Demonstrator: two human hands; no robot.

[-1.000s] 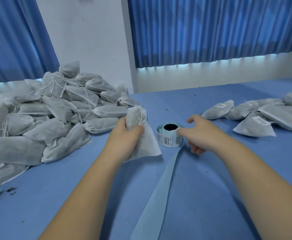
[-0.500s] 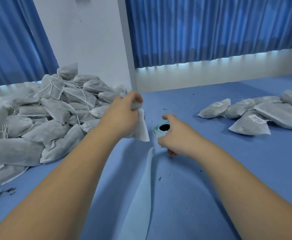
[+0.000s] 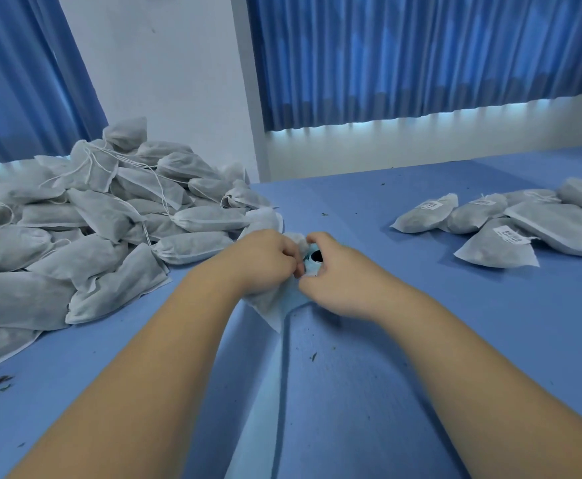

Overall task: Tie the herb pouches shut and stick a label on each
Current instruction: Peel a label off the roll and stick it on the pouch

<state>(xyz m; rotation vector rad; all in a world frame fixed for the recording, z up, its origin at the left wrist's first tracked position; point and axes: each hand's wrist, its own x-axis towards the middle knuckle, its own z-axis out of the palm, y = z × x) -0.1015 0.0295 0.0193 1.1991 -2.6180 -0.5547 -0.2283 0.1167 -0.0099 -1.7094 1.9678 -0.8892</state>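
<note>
White fabric pouch [image 3: 269, 305] in left hand [image 3: 265, 261], right hand [image 3: 334, 285] just beside it.

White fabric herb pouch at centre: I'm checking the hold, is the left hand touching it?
Touching. Head view: the left hand grips the white fabric herb pouch near its top.

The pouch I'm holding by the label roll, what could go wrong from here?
The left hand gripping the pouch and the right hand crowd around the label roll, mostly hiding it, so a label could go on crooked or stick to a finger. Herb crumbs lie on the table beside the backing strip and might catch on the adhesive.
</note>
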